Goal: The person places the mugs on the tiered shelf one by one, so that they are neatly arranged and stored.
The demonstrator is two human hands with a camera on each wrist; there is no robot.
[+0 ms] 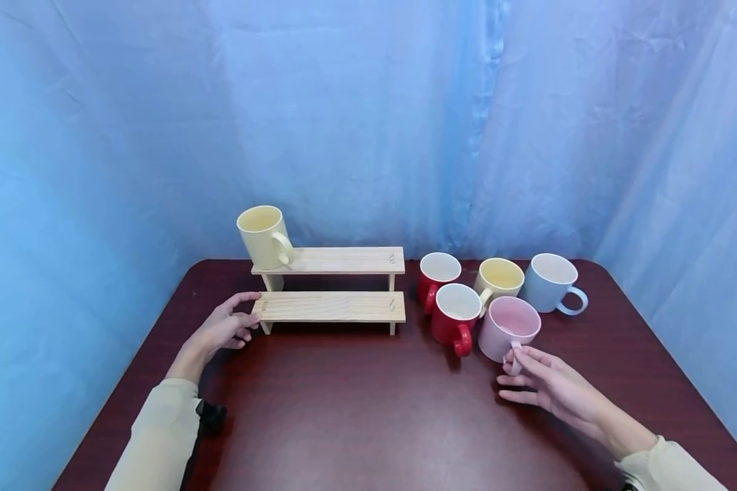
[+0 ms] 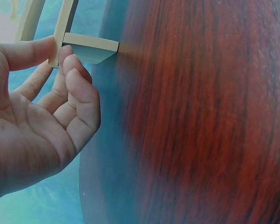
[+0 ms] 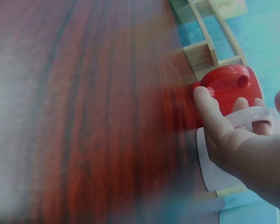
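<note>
The pink mug (image 1: 497,339) stands on the counter (image 1: 344,409) at right, its handle held between thumb and fingers of the partly closed right hand (image 1: 555,389). The left hand (image 1: 218,327), half curled, grips the left end of the wooden shelf's (image 1: 331,307) near board; a cream mug (image 1: 261,244) stands on the far one. Left of the pink mug stand red mugs (image 1: 447,329); beyond, a yellow mug (image 1: 500,288) and pale blue mug (image 1: 537,294).

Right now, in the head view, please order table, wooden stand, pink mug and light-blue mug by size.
1. Table
2. Two-tier wooden stand
3. Pink mug, light-blue mug: too alike to rank, pink being nearer
</note>
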